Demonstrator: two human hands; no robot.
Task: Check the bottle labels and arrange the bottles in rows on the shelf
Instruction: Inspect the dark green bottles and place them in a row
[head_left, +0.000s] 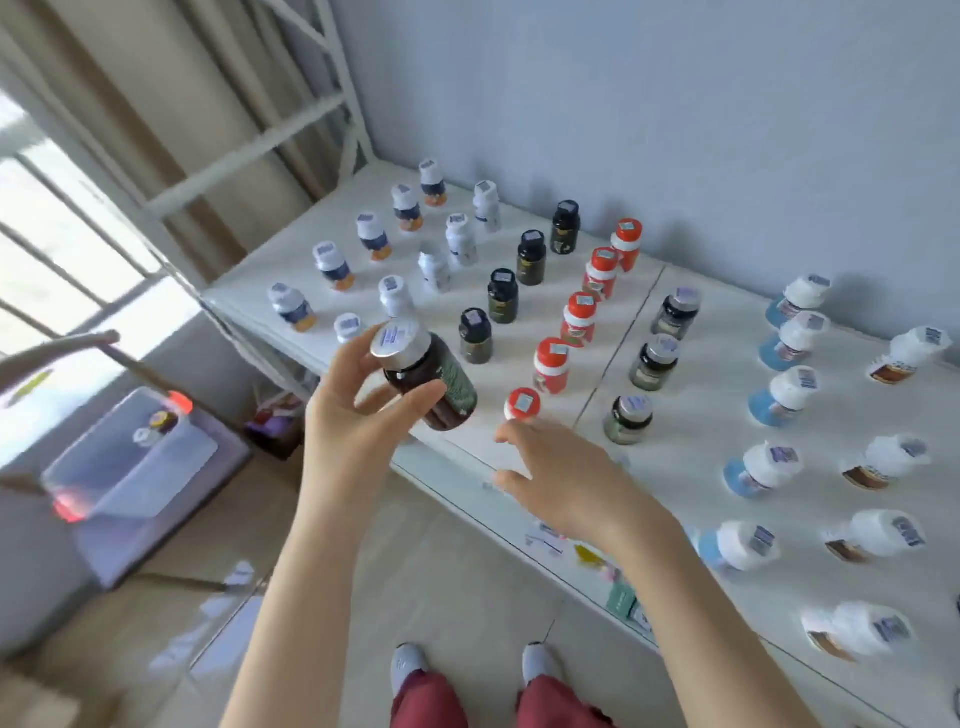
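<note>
My left hand (358, 415) grips a dark brown bottle (434, 379) with a silver cap and green label, tilted above the front edge of the white shelf (675, 467). My right hand (561, 478) hovers over the shelf's front edge with fingers spread and relaxed, just below a red-capped bottle (522, 404), holding nothing. Bottles stand in diagonal rows on the shelf: white-capped ones with orange bases (332, 265), white ones (460, 239), black ones (503, 295), red-capped ones (579, 317), dark grey-capped ones (654, 361), blue-based ones (784, 395) and white ones with brown labels (878, 462).
A clear plastic bin (130, 457) with a few bottles inside sits on a low surface at the left. The shelf's white frame (332, 104) rises at the back left against the wall. A lower shelf level (597, 551) holds small items. My feet are on the tiled floor.
</note>
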